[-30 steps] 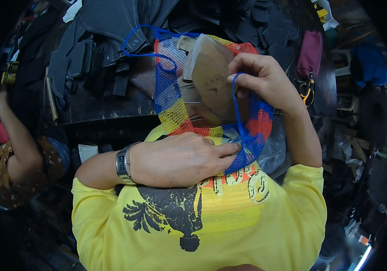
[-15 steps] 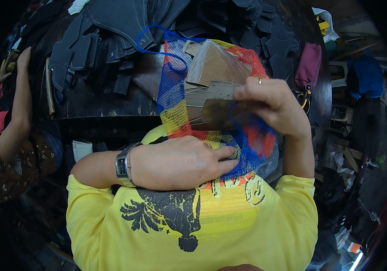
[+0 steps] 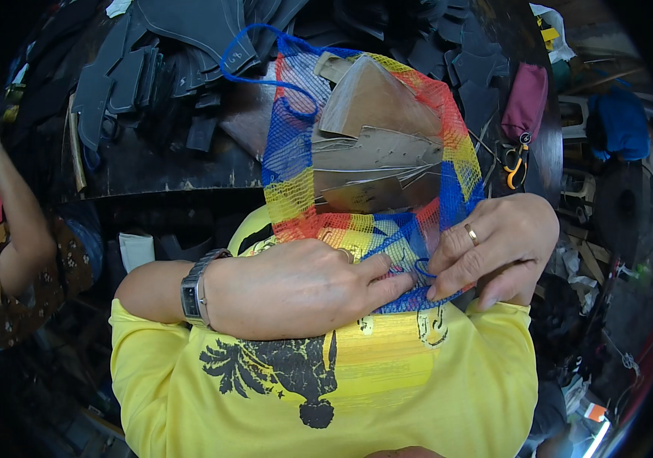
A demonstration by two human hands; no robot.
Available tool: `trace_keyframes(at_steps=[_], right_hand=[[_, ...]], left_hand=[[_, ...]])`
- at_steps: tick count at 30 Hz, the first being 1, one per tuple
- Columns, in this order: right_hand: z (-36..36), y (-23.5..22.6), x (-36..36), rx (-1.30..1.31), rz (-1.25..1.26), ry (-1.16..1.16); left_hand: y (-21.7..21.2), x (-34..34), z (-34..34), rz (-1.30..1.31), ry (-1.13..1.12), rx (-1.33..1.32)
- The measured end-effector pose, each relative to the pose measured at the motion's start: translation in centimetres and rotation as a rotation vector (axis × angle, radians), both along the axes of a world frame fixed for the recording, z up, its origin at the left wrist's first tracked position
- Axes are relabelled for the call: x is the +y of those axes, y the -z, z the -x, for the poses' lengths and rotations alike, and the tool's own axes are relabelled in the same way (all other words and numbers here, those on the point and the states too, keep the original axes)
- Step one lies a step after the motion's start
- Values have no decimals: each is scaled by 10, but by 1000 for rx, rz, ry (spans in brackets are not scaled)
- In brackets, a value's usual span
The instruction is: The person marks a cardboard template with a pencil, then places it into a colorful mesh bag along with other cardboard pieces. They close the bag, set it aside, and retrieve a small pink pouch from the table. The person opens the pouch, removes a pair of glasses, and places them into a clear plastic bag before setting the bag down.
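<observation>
A mesh bag [image 3: 290, 195] in red, yellow and blue netting lies open between the dark table and my chest. Inside its opening are stacked brown cardboard pieces [image 3: 376, 156], partly under clear plastic. A blue cord [image 3: 227, 61] loops out over its far left corner. My left hand [image 3: 296, 286], with a watch on the wrist, is closed on the near edge of the netting. Right beside it, my right hand [image 3: 494, 244] pinches the blue mesh at the bag's near right side, where a small loop of cord shows by the fingertips. Both palms are hidden.
Piles of dark cut pieces [image 3: 181, 30] cover the far part of the table. A pink pouch [image 3: 525, 103] and orange-handled scissors [image 3: 517, 166] lie at the table's right. Another person's arm [image 3: 21, 206] is at the left. A blue bundle [image 3: 620, 126] stands farther right.
My right hand has let go of the cardboard edge and come down toward me, onto the near netting beside my left hand. The cardboard now shows more fully.
</observation>
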State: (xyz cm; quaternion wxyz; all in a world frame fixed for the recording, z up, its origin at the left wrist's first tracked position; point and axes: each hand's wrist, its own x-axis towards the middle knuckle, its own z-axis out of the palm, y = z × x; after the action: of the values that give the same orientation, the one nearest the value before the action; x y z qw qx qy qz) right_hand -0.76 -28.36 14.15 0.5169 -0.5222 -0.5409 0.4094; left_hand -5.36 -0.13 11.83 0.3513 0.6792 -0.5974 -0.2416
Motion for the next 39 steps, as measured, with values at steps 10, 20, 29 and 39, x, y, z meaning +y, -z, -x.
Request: trace_keyframes(at_steps=[10,20,29,39], right_hand=[[27,33,31,-690,563,1087],[46,28,27,-801,341,680],[44,35,32,-472,423,1036],[52,53,32,-500,395,753]], left_hand=[[-6,-2,-3,-121,69,-65],[-10,11,-1,-95,-372,-114],[6,20,-1,-262,-186,-121],[0,21,-1,-285,-200,-84]])
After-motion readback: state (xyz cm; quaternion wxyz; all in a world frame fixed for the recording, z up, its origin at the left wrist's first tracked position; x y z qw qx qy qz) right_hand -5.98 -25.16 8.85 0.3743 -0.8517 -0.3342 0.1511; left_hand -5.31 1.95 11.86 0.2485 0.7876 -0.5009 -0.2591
